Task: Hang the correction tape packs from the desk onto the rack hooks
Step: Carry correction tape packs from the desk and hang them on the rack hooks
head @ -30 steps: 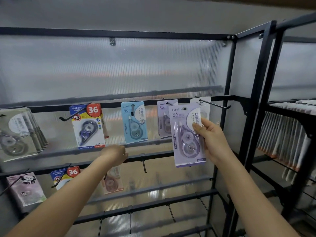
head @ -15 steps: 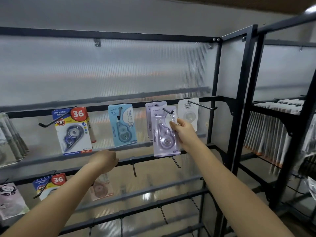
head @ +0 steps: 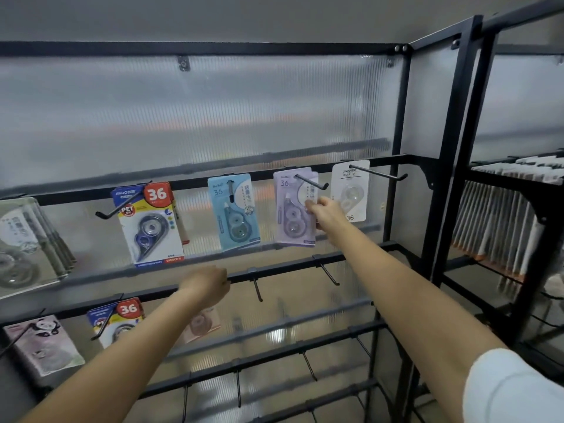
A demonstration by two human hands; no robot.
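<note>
- Purple correction tape pack (head: 293,209) hangs on a rack hook (head: 311,182); the right hand (head: 328,213) pinches its right edge, fingers closed on the card and hiding part of it.
- The left hand (head: 207,285) curls shut around the black rail (head: 274,268) below.
- Left of the right hand hang one blue pack (head: 233,212) and one yellow pack (head: 149,224); one white pack (head: 351,190) hangs just right.
- Two bare hooks jut from the rail right of the left hand.
- Packs at far left are blurred and cut off.

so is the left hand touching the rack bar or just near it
Touching. The head view shows the left hand closed over the rack bar, fingers wrapped on it with no gap.
</note>
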